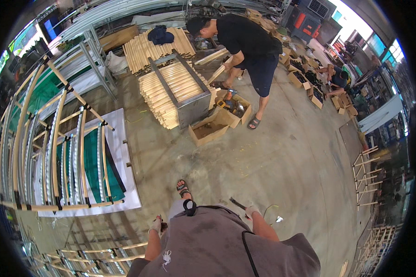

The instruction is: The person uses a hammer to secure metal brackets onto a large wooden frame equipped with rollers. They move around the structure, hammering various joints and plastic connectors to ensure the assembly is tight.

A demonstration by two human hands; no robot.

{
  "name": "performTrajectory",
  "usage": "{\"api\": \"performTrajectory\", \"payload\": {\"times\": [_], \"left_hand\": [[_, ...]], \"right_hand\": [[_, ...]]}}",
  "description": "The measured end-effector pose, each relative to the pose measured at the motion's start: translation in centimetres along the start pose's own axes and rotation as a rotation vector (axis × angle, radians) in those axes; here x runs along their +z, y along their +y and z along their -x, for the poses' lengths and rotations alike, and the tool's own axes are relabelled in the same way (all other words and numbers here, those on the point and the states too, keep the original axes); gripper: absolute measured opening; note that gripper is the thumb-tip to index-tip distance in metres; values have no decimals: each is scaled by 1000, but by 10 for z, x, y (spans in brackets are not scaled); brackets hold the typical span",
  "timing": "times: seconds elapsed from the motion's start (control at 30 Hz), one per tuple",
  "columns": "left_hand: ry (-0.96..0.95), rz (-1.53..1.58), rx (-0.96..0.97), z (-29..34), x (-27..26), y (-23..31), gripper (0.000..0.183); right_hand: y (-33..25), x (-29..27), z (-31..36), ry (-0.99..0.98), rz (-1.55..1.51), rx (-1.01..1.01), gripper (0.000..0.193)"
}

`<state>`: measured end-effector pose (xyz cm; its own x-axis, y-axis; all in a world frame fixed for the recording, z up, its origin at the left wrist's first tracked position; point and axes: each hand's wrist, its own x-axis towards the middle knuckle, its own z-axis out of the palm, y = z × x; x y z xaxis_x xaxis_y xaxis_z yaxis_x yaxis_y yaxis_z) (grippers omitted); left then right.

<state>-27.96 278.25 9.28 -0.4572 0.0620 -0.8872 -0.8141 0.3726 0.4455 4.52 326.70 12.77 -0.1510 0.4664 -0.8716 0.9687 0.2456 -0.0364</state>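
Observation:
My right hand (pixel 251 211), in a pale glove, is closed on one end of a short dark bar-like tool (pixel 237 203). The bar points forward and to the left over the concrete floor; its exact kind does not show. At my left side, my left hand (pixel 156 225) also wears a pale glove. Its fingers are curled around something small and dark reddish-brown that I cannot make out. Neither hand touches the tan-tube rack (pixel 55 138) on the left, which has rows of grey roller tracks and black joints.
Ahead, a co-worker (pixel 245 41) bends over a metal frame (pixel 194 111) stacked with tan tubes (pixel 171 87). Open cardboard boxes (pixel 210 130) and a cordless drill (pixel 226 102) are beside it. Another person (pixel 339 76) crouches among boxes at far right. A second rack (pixel 92 263) stands behind my left.

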Motion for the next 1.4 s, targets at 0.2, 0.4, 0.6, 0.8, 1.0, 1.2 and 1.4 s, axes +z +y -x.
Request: {"api": "performTrajectory", "payload": {"times": [0.2,0.4,0.6,0.8,1.0,1.2,1.4], "left_hand": [[-6,35,34,-34,-21,139,26],[127,87,131,-10,-34,252,23],[186,83,-61,-34,-44,220,20],[194,-267,-13,-34,-68,122,28],[256,-33,-281,62,5,262,35],[392,228,-300,85,40,325,35],[316,199,-360,86,44,353,36]], "right_hand": [[-96,-36,-45,163,-212,-89,40],[-263,-134,-3,400,-33,-258,37],[-438,-242,2,497,97,-464,35],[-611,-327,-55,604,134,-704,41],[-709,-344,-165,518,179,-562,39],[-702,-292,-235,236,198,-395,31],[-678,-282,-275,289,11,-429,35]]}}
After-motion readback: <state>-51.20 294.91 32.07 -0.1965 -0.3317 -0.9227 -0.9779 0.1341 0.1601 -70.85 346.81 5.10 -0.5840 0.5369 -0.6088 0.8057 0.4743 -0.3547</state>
